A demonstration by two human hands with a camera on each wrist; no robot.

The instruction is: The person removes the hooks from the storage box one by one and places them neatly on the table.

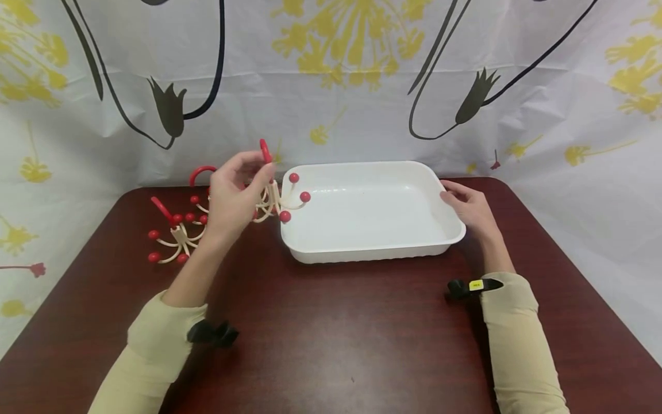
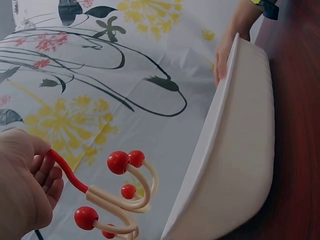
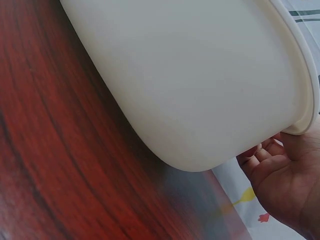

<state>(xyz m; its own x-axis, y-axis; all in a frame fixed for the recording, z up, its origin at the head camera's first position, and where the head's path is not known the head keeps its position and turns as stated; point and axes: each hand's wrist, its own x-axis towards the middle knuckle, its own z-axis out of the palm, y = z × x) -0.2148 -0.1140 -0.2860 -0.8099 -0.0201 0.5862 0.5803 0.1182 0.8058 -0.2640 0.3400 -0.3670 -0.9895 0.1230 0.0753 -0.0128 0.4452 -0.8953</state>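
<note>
My left hand [image 1: 235, 192] pinches the red handle of a massager [image 2: 120, 197] with curved cream prongs and red ball tips. It hangs at the left end of a white tray [image 1: 372, 250], its balls overlapping the rim in the head view. My right hand [image 1: 468, 210] grips the tray's right end, thumb at the rim and fingers curled beneath it, as the right wrist view shows. Inside, the tray holds nothing. Left of my left hand, a second massager [image 1: 181, 238] of the same kind lies on the table, and a third massager [image 1: 199, 172] behind it is partly hidden by that hand.
The dark reddish-brown wooden table [image 1: 331, 333] carries everything. A white cloth [image 1: 351, 115] with yellow and dark flower prints hangs just behind its far edge and along the sides. Black wrist cameras sit on both cuffs.
</note>
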